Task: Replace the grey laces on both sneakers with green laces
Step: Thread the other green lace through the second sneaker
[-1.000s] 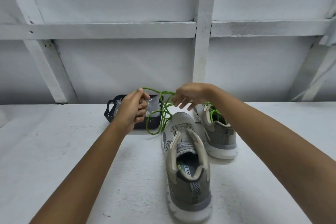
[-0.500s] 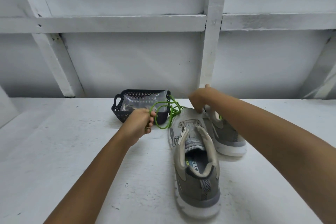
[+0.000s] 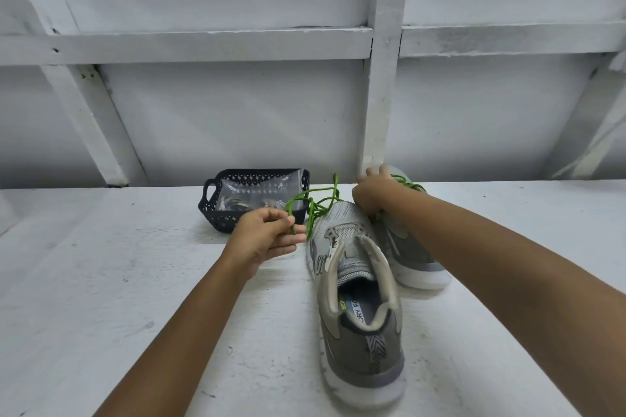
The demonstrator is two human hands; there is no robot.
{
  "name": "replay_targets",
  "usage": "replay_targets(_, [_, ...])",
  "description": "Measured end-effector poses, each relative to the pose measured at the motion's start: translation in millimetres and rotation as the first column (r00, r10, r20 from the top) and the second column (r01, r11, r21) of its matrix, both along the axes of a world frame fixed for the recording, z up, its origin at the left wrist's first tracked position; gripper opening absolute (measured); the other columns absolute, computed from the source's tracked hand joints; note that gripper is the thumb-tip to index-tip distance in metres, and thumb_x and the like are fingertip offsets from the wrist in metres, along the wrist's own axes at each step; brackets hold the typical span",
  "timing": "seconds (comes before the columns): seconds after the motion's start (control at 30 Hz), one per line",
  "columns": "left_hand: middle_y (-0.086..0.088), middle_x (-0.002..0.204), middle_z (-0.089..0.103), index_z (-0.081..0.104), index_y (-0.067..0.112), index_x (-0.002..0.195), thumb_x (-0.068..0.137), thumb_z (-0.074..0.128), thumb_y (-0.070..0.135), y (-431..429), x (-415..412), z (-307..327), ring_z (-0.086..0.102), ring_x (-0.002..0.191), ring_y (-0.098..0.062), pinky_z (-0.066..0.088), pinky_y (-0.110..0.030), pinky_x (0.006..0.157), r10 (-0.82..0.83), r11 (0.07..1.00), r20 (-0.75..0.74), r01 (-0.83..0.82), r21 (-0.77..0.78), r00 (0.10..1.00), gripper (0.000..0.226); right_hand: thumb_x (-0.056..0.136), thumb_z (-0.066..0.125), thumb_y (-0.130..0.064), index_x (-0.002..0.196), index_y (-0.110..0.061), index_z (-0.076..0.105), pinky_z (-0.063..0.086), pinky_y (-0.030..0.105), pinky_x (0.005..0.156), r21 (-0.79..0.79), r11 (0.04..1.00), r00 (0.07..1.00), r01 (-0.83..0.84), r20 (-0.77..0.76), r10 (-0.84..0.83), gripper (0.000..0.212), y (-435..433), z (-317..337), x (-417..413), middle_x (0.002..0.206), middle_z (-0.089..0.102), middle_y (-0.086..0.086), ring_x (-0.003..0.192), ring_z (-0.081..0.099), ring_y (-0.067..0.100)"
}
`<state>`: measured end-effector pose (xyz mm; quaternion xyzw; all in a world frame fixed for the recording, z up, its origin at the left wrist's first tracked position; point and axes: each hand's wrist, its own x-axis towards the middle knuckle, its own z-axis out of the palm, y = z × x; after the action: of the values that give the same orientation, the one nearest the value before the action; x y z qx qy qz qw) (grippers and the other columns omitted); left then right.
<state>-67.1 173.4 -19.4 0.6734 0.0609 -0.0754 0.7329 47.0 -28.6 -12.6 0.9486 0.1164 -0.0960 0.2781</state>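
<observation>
Left grip [image 3: 267,234] pinches thin green lace [image 3: 316,210], looping to its right over unlaced near sneaker [image 3: 355,281]. Right grip [image 3: 372,189] rests on far sneaker [image 3: 406,247]; closure cannot be told.

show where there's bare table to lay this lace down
Widest bare table lies left of the basket and the left hand. A smaller patch sits right of the far sneaker. Crowded between basket and near sneaker, where the green lace loops.
</observation>
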Motion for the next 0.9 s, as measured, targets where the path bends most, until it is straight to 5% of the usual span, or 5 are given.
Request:
replay_targets(0.43, [-0.007,0.066,0.072,0.059,-0.001,0.088,0.09,0.054,-0.004,-3.9,-2.2,-6.1,0.069,0.058,-0.01,0.053,-0.018,0.049,0.017,0.989,-0.056,-0.025,-0.147,0.998,0.006,0.095,0.041,-0.018,0.138,-0.013,0.044,0.023,0.055,0.107,-0.058,0.998,0.999,-0.028,0.028,0.03,0.043,0.6,-12.0,6.8,0.145,0.035,0.013,0.135,0.025,0.038])
replay_targets(0.57, [-0.009,0.067,0.072,0.059,-0.003,0.088,0.089,0.054,-0.005,-5.2,-1.5,-8.1,0.07,0.059,-0.011,0.054,-0.02,0.049,0.023,0.984,-0.09,-0.039,-0.173,0.996,0.005,0.089,0.052,-0.016,0.131,-0.014,0.051,0.028,0.052,0.104,-0.014,0.999,0.999,-0.048,0.015,0.048,0.042,-1.3,-6.7,1.9,0.14,0.039,0.013,0.131,0.03,0.036])
replay_targets(0.73, [-0.01,0.064,0.071,0.059,-0.002,0.086,0.09,0.055,-0.004,-9.2,3.5,-6.3,0.07,0.058,-0.013,0.057,-0.023,0.053,0.077,0.974,-0.1,-0.096,-0.206,0.992,0.006,0.082,0.062,-0.023,0.092,-0.014,0.066,0.038,0.036,0.081,0.391,0.92,0.999,-0.044,0.026,0.037,0.014,-6.9,16.9,-14.0,0.104,0.056,0.007,0.103,0.052,0.031])
replay_targets(0.9, [-0.001,0.062,0.064,0.061,0.011,0.08,0.086,0.065,0.008,-19.3,9.0,-7.2,0.063,0.05,-0.007,0.052,-0.019,0.049,0.106,0.988,-0.048,-0.11,-0.104,0.993,0.008,0.086,0.059,-0.022,0.079,-0.007,0.064,0.036,0.023,0.054,0.808,0.587,0.994,0.054,0.015,-0.112,0.017,-11.7,46.9,-33.9,0.076,0.061,0.006,0.07,0.054,0.019])
